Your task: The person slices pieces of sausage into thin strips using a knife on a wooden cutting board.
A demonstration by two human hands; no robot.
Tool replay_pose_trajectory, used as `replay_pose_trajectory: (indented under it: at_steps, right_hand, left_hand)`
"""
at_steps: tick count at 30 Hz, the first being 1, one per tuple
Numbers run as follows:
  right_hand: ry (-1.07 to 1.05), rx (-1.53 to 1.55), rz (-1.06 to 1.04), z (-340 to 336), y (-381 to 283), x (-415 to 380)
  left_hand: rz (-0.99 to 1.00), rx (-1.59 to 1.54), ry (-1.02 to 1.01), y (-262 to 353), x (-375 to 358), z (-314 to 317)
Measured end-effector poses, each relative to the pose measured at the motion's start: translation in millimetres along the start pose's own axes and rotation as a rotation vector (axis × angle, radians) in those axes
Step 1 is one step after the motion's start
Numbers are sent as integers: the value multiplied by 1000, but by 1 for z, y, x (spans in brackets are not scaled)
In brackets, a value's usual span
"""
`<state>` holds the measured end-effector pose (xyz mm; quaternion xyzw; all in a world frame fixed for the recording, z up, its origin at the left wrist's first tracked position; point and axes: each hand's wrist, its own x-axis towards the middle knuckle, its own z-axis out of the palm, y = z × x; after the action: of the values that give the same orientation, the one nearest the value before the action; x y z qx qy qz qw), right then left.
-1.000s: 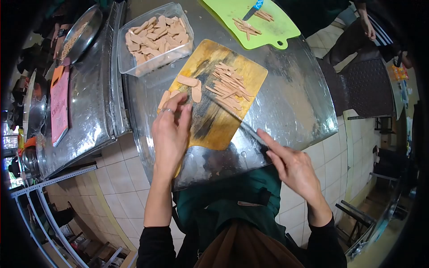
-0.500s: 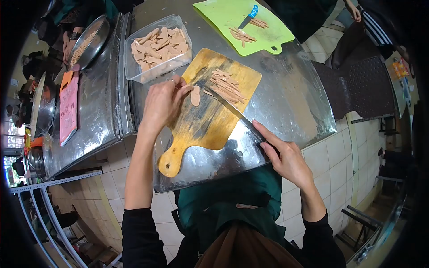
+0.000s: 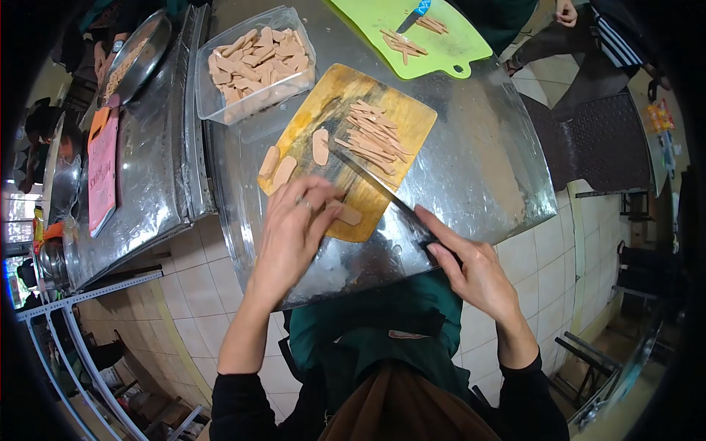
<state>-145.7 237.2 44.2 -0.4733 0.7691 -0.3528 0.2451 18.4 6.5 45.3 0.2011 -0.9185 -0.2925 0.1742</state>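
Observation:
My right hand [image 3: 478, 275] is closed round the handle of a knife [image 3: 382, 189], whose blade reaches up and left over the wooden cutting board [image 3: 412, 121]. Near the board's lower edge, the fingers of my left hand [image 3: 294, 224] are bent and slightly blurred, with thumb and forefinger on a flat sausage slice [image 3: 347, 214]. Another sausage slice [image 3: 321, 147] lies left of the blade tip, and two more are at the board's left edge. Beyond the blade is a pile of thin sausage strips [image 3: 375, 136]. My left hand hides the board's handle.
A clear plastic tub [image 3: 294, 87] full of sausage slices stands behind the board. At the back, a green cutting board [image 3: 448, 51] carries strips and a blue-handled knife [image 3: 413, 16]. A metal bowl [image 3: 151, 62] and pink board [image 3: 103, 169] sit left; people are nearby.
My left hand has moved down from the upper slice to one near the board's lower edge, uncovering slices at the left. My right hand keeps hold of the knife. The view has shifted slightly.

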Motion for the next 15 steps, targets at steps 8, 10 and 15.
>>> replay_pose_trajectory:
  at_steps: [8,10,15]
  right_hand:
    - [-201,-74,153,-14,-37,-14]
    - [-230,-114,166,-18,-43,-13]
    - [-279,-224,143,-25,-45,-11]
  left_hand:
    - [-6,66,151,5,-52,31]
    - [8,99,182,-1,-57,41]
    - [19,193,181,0,-56,44]
